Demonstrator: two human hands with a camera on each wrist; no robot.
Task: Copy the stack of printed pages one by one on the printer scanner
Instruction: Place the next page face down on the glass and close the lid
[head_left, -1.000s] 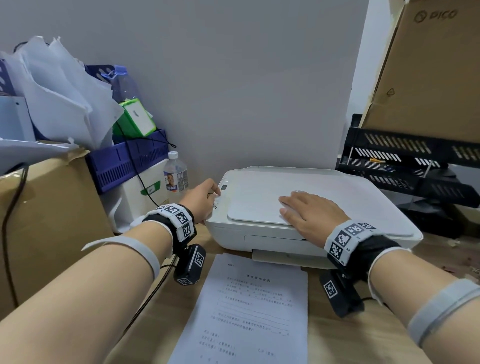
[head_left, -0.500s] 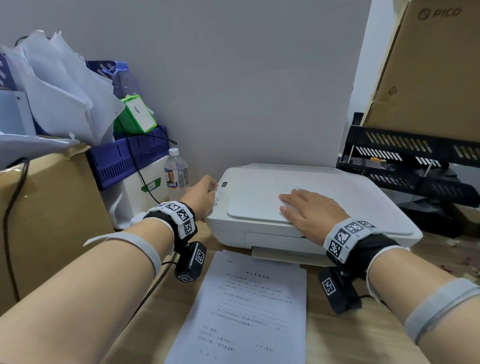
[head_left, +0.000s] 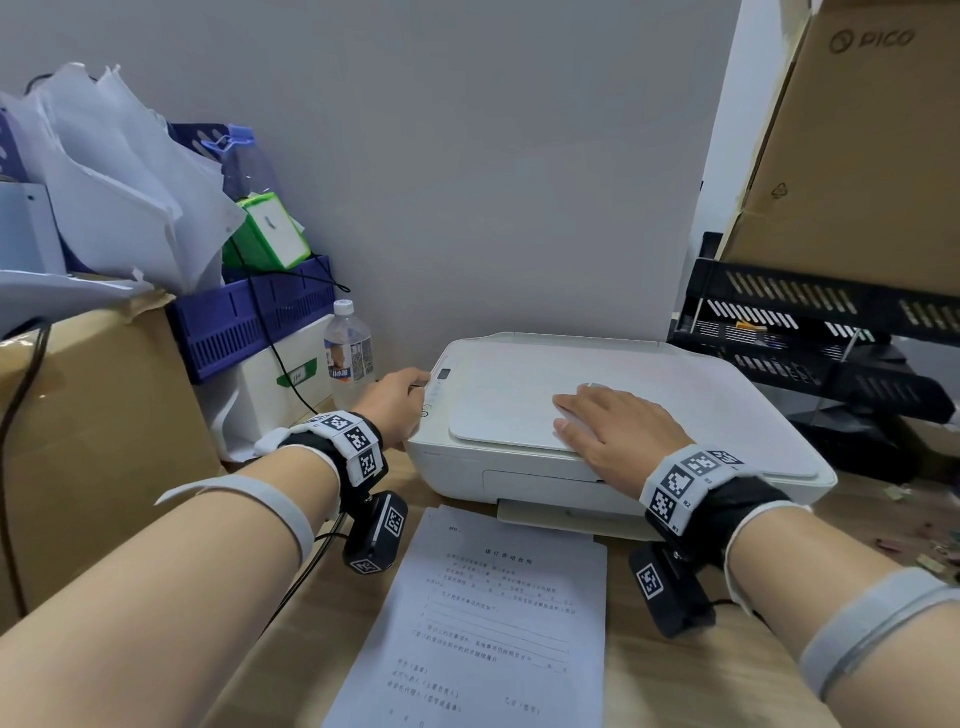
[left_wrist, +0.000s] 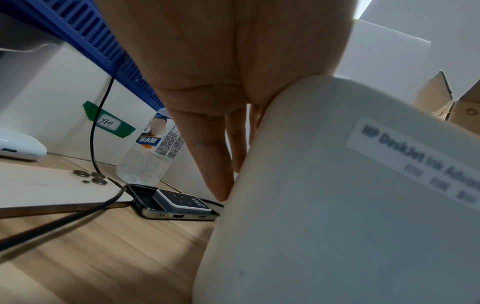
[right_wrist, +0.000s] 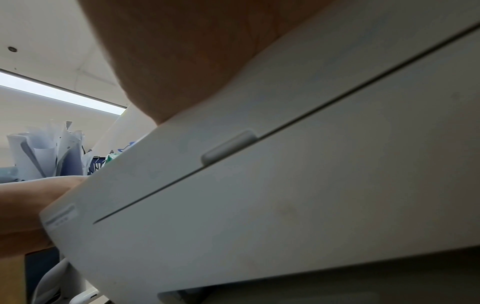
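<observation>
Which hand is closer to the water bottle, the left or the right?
Left. The left hand is at the printer's left edge, just beside the water bottle; the right hand lies flat on the scanner lid, farther away.

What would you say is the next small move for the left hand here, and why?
Probably press the copy button with the left hand. The scanner lid is closed with the right hand resting flat on it, and the left fingers already sit at the control panel on the printer's left edge.

Printed pages (head_left: 478, 618) lie before the printer (head_left: 613, 415); bottle (head_left: 348, 353) stands left.
</observation>
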